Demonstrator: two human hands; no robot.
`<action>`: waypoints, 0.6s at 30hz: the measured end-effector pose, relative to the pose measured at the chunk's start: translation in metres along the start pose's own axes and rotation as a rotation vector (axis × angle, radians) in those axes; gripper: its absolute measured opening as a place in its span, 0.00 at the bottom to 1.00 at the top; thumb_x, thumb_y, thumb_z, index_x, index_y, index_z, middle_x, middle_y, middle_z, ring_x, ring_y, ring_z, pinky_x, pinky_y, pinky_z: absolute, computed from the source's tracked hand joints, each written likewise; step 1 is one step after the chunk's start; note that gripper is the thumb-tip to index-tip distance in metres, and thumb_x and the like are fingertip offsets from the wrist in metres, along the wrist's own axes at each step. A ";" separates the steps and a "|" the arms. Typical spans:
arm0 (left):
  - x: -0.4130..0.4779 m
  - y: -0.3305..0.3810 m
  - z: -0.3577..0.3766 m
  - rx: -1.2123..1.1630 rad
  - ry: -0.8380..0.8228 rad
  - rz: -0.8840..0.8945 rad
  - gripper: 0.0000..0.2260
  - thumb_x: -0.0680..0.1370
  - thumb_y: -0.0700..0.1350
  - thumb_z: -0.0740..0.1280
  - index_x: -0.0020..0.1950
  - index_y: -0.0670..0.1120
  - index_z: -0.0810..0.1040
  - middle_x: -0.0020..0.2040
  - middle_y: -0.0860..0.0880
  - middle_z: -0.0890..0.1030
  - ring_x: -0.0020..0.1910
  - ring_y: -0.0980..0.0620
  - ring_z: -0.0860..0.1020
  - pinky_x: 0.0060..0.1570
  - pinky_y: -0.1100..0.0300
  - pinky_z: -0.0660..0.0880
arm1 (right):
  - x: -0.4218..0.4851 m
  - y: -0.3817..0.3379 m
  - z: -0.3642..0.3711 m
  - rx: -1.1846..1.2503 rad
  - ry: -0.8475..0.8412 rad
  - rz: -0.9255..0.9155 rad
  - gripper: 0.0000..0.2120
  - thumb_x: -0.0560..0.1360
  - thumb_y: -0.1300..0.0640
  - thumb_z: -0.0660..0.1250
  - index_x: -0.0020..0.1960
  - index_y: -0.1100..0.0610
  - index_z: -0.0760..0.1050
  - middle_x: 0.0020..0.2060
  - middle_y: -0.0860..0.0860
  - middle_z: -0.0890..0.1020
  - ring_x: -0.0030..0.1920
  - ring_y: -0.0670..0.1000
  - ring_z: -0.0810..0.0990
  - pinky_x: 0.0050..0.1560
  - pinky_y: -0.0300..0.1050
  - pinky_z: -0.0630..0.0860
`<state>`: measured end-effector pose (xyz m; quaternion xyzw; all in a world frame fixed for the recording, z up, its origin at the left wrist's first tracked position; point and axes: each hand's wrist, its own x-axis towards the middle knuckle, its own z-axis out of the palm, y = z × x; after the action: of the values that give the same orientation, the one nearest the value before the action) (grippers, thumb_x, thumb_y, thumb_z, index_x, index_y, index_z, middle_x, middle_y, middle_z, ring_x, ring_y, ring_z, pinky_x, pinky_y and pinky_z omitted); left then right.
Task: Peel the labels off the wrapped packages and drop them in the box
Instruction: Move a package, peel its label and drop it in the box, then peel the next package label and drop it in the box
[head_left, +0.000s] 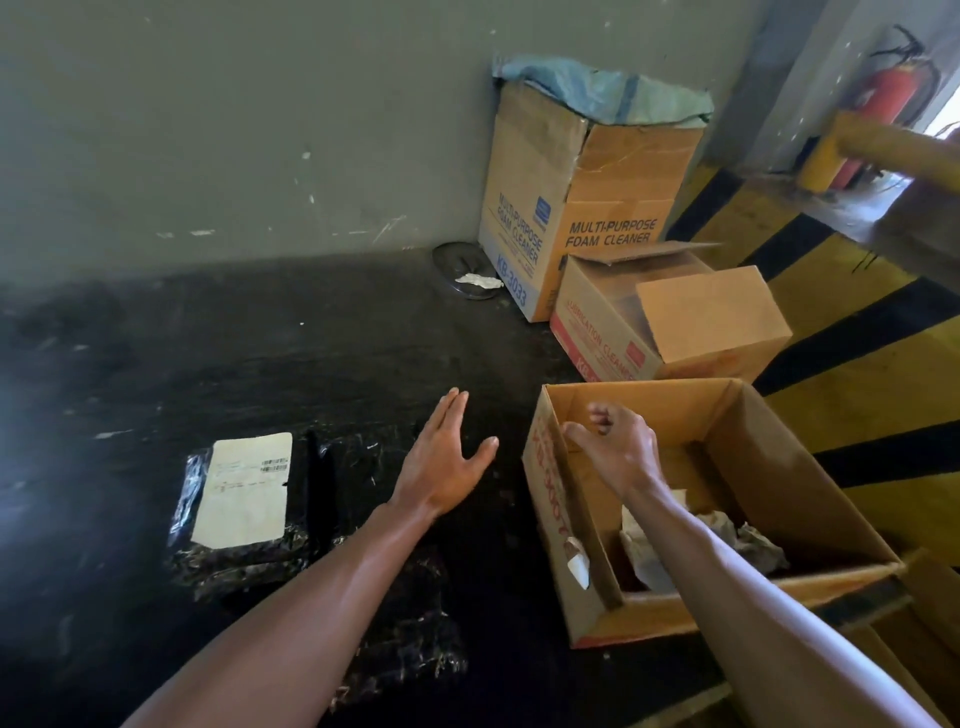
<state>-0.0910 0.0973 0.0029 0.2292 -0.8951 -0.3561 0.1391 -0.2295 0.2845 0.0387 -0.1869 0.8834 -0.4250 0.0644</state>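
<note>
A black wrapped package lies on the dark floor at the left, with a cream label stuck on its top. More black wrapped packages lie under my left forearm. My left hand hovers flat with fingers apart, to the right of the labelled package, holding nothing. My right hand hangs over the near-left part of the open cardboard box, fingers loosely curled, with nothing seen in it. Crumpled peeled labels lie in the bottom of the box.
A tall foam-cleaner carton with a blue bag stands against the grey wall. A smaller open carton lies in front of it. Yellow and black floor stripes run at the right, with a yellow rail and a red extinguisher.
</note>
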 end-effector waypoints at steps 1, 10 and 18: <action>-0.003 -0.008 -0.009 -0.005 0.022 -0.028 0.36 0.78 0.62 0.62 0.80 0.50 0.52 0.80 0.53 0.52 0.78 0.56 0.51 0.73 0.53 0.58 | 0.002 -0.009 0.008 0.004 -0.005 -0.030 0.11 0.73 0.52 0.76 0.52 0.52 0.79 0.50 0.47 0.83 0.50 0.47 0.82 0.53 0.51 0.82; -0.051 -0.094 -0.096 -0.014 0.264 -0.316 0.34 0.78 0.57 0.66 0.79 0.47 0.58 0.78 0.48 0.60 0.77 0.50 0.58 0.72 0.54 0.59 | 0.000 -0.094 0.110 -0.063 -0.194 -0.173 0.23 0.72 0.45 0.74 0.63 0.53 0.78 0.54 0.48 0.81 0.54 0.47 0.80 0.54 0.44 0.77; -0.109 -0.165 -0.157 -0.045 0.356 -0.533 0.32 0.78 0.54 0.68 0.78 0.47 0.60 0.77 0.49 0.62 0.74 0.49 0.63 0.66 0.55 0.64 | -0.040 -0.141 0.213 -0.051 -0.407 -0.248 0.25 0.73 0.45 0.73 0.65 0.55 0.77 0.57 0.50 0.80 0.56 0.47 0.79 0.55 0.42 0.76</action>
<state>0.1182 -0.0429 -0.0114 0.5111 -0.7571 -0.3540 0.2006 -0.0954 0.0648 0.0118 -0.3773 0.8329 -0.3609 0.1839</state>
